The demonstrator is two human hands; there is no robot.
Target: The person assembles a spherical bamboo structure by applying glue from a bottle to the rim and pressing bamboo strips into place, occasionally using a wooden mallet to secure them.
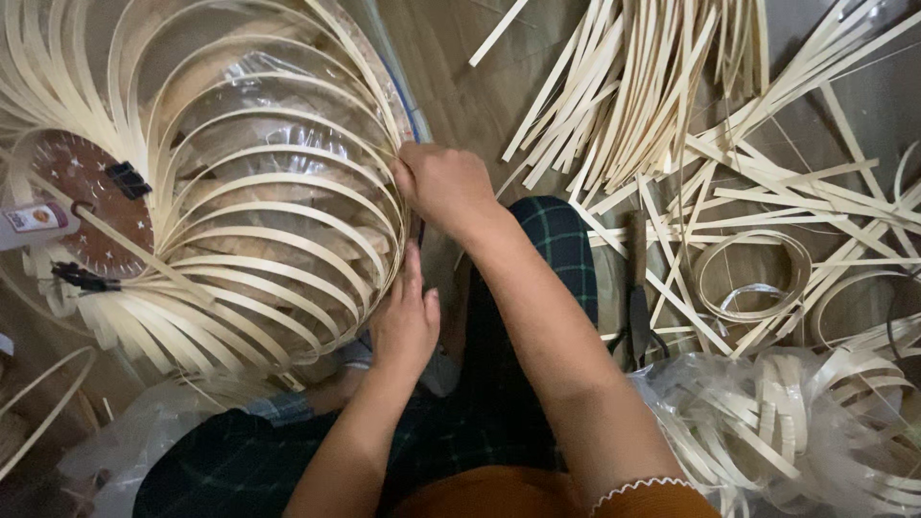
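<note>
Right hand (446,184) pinching, left hand (404,326) pressed flat on curved bamboo-strip frame (278,206).

label – small white-and-orange tube or bottle (36,223) | far left edge – beside brown disc (96,197)

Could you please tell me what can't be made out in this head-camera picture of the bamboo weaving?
- Right hand: its fingers curl behind the strip frame, so the grip is hidden.
- Left hand: fingertips are tucked under the strips.
- Strip frame: cut off by the top and left edges.
- Dark tool: partly covered by loose strips; its kind is unclear.
</note>
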